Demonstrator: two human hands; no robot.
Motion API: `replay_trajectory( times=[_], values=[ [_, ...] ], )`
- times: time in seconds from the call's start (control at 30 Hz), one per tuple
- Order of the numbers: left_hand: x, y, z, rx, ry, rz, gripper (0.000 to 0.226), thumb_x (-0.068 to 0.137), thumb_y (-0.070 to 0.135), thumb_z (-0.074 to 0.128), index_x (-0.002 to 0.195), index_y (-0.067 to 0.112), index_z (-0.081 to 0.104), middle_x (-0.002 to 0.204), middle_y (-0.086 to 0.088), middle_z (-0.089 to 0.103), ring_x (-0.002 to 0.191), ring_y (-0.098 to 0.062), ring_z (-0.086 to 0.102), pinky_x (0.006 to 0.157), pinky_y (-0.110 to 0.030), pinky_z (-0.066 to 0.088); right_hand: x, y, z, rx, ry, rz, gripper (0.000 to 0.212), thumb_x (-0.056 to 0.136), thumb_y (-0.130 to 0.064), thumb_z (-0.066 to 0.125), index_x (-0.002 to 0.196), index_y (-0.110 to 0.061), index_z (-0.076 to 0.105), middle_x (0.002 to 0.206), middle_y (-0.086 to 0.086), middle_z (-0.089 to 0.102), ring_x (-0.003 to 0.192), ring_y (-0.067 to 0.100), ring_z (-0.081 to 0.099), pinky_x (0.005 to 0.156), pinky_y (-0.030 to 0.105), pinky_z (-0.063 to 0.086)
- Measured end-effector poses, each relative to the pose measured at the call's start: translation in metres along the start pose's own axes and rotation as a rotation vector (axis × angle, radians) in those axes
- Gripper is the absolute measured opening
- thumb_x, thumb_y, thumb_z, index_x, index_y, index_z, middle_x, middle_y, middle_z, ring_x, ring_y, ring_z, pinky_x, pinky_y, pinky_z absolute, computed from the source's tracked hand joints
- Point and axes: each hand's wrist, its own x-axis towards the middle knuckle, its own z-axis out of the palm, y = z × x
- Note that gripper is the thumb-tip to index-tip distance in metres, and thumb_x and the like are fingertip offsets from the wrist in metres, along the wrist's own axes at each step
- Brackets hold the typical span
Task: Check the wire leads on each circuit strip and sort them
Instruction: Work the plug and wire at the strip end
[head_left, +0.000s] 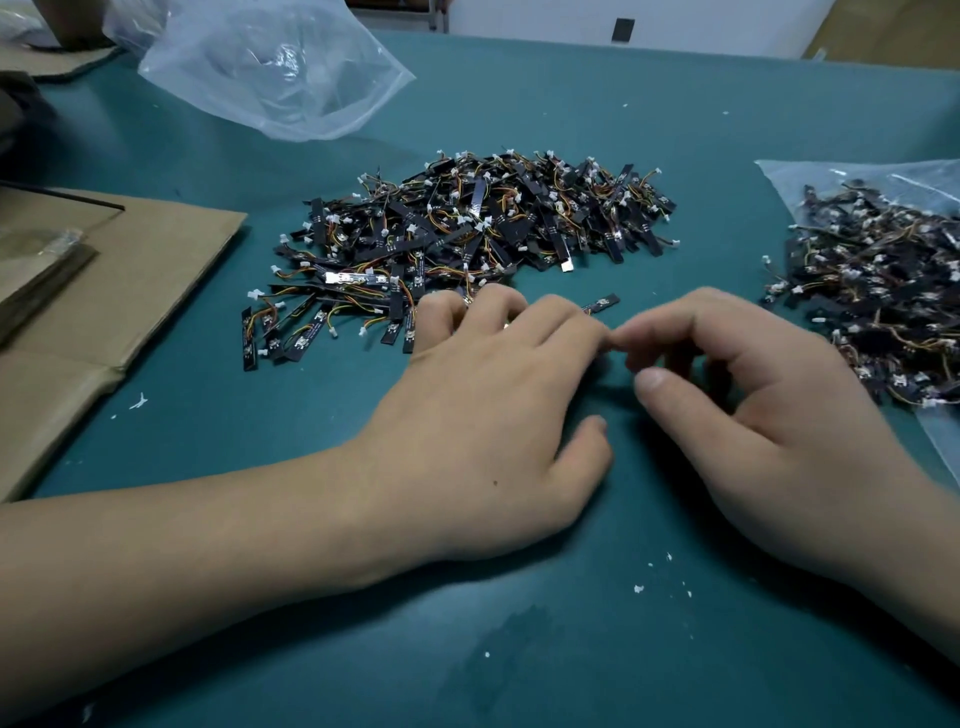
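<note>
Left hand (493, 405) lies flat, fingers spread on the near fringe of the pile (467, 223) at the middle of the table (260, 441), likely pinning one strip (602, 302) for checking. Right hand (753, 415) curls in beside it. Pinching a lead? Can't tell. Sorted ones probably fill the bag (800, 179) at the right edge.

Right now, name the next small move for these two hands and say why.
Probably draw the lone strip clear of the central pile and lift it for checking. Only its far end shows past the left hand, whose fingers lie over the rest. The right hand curls beside it, and whether it pinches anything is too blurred to tell.
</note>
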Motion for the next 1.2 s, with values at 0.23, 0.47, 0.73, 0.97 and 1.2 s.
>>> replay_trajectory(
  times=[0.23, 0.47, 0.73, 0.97, 1.2],
  values=[
    [-0.003, 0.005, -0.005, -0.029, 0.017, -0.049, 0.045, 0.088, 0.048, 0.049, 0.125, 0.024, 0.036, 0.109, 0.013, 0.059, 0.129, -0.022, 0.046, 0.106, -0.052, 0.023, 0.006, -0.006, 0.001, -0.235, -0.177, 0.058, 0.038, 0.092, -0.027, 0.054, 0.129, -0.027, 0.064, 0.125, -0.014, 0.062, 0.120, 0.017, 0.056, 0.106, 0.048, 0.043],
    [-0.007, 0.003, -0.005, 0.311, -0.028, -0.010, 0.061, 0.096, 0.058, 0.028, 0.131, 0.018, 0.059, 0.144, 0.000, 0.059, 0.149, -0.038, 0.030, 0.114, -0.062, 0.010, 0.003, -0.006, 0.000, -0.290, -0.123, 0.071, 0.024, 0.090, -0.033, 0.060, 0.109, -0.028, 0.073, 0.098, -0.011, 0.058, 0.094, 0.021, 0.055, 0.091, 0.049, 0.047],
    [-0.003, -0.004, -0.006, 0.223, 0.057, -0.081, 0.087, 0.090, 0.069, 0.029, 0.159, 0.015, 0.029, 0.170, -0.007, 0.019, 0.158, -0.031, 0.004, 0.121, -0.059, 0.004, 0.003, -0.006, 0.000, -0.329, -0.112, 0.090, 0.011, 0.096, -0.037, 0.056, 0.088, -0.032, 0.061, 0.101, -0.011, 0.060, 0.094, 0.021, 0.053, 0.090, 0.050, 0.042],
    [-0.004, -0.007, -0.005, 0.078, 0.287, 0.195, 0.023, 0.097, 0.047, 0.052, 0.104, 0.028, 0.064, 0.099, 0.017, 0.065, 0.116, -0.021, 0.051, 0.090, -0.047, 0.021, 0.000, -0.009, -0.003, -0.022, -0.033, 0.039, 0.009, 0.098, -0.037, 0.054, 0.092, -0.031, 0.055, 0.083, -0.014, 0.062, 0.068, 0.006, 0.056, 0.061, 0.013, 0.041],
    [0.001, -0.011, -0.004, -0.233, 0.380, 0.124, 0.010, 0.096, 0.040, 0.061, 0.091, 0.035, 0.067, 0.085, 0.024, 0.064, 0.096, -0.010, 0.054, 0.082, -0.042, 0.019, 0.000, -0.010, -0.007, 0.242, -0.088, 0.070, 0.026, 0.093, -0.049, 0.057, 0.086, -0.026, 0.064, 0.067, 0.006, 0.062, 0.054, 0.018, 0.051, 0.050, 0.028, 0.042]
  ],
)
